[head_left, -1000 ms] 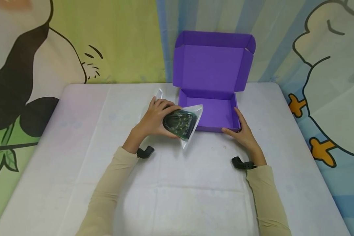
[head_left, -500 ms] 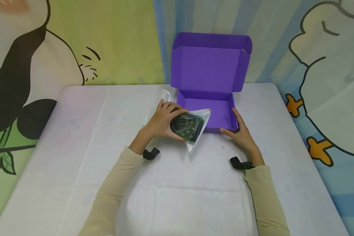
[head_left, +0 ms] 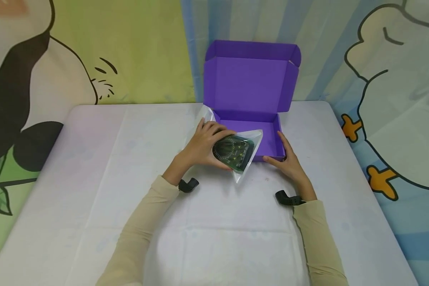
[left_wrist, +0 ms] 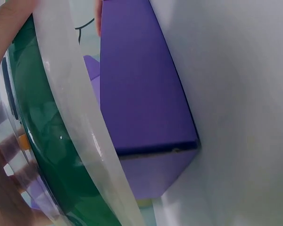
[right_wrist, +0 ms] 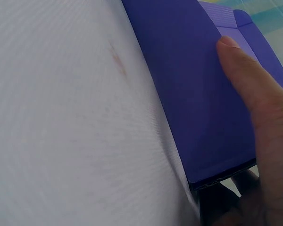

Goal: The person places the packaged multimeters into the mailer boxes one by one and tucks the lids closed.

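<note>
1. The clear plastic packet, dark green inside with pale and yellow print on its face, is at the 7 o'clock corner of the purple box, covering part of its opening in the head view. I cannot tell whether the 2 touch.
2. It is tilted, with 1 plastic corner pointing to 2 o'clock and 1 to 6 o'clock; more loose plastic shows at 10 o'clock, beyond the fingers.
3. The left hand is clamped on the packet from its 9 o'clock side, fingers over the upper edge, thumb along the lower.
4. The purple box stands open, its lid raised at 12 o'clock with side flaps folded forward.
5. The right hand grips the box's 4 o'clock corner: thumb on the front wall, its tip near the rim in the right wrist view, fingers along the side wall.
6. Each wrist carries a black device, and both sleeves are beige.
7. The white tablecloth has a faint brownish mark at the box's 5 o'clock.
8. Behind, at 12 o'clock, hangs a cartoon-printed backdrop; 2 orange feet are printed towards 3 o'clock.
</note>
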`<action>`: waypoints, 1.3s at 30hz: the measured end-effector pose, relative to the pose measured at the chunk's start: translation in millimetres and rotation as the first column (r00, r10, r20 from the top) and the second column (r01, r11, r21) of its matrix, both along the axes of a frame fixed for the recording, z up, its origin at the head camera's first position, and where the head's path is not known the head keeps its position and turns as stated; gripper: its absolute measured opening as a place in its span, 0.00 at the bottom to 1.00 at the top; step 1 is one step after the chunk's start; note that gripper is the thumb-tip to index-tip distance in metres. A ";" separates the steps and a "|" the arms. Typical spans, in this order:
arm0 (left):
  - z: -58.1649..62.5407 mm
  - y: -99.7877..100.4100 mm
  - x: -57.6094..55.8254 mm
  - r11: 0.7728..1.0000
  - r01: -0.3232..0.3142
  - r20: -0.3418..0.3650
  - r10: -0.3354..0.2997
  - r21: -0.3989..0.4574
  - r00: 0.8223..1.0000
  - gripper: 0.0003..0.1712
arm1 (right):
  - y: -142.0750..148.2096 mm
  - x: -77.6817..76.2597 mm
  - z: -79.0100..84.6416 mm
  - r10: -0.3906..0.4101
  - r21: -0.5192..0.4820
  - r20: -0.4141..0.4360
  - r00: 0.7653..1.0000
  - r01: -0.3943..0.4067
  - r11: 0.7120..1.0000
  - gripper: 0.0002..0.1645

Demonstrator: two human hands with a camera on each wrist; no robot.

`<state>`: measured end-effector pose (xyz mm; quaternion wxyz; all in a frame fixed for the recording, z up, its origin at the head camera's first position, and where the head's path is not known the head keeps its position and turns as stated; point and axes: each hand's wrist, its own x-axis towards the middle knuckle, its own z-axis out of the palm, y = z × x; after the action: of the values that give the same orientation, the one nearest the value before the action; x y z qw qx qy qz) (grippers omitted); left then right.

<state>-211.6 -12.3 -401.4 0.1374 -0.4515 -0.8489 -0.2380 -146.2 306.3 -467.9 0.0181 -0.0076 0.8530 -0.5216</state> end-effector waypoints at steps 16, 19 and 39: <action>6.2 28.1 -5.0 1.000 0.008 -0.056 -0.007 0.010 0.998 0.61 | -0.6 0.9 -3.6 -0.012 -0.003 0.026 1.000 0.012 1.000 0.62; 6.3 33.9 -6.2 1.000 -0.003 -0.082 0.006 0.026 0.997 0.62 | -1.3 1.1 -4.1 -0.008 -0.002 0.020 1.000 0.008 1.000 0.62; 19.8 69.7 -17.0 0.986 -0.116 -0.067 0.124 0.117 0.990 0.63 | -12.0 12.1 31.7 0.023 -0.042 -0.023 0.999 -0.024 0.999 0.57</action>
<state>-228.6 57.4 -381.6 0.2082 -0.3996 -0.8541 -0.2598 -134.1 294.3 -436.2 0.0142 -0.0237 0.8416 -0.5393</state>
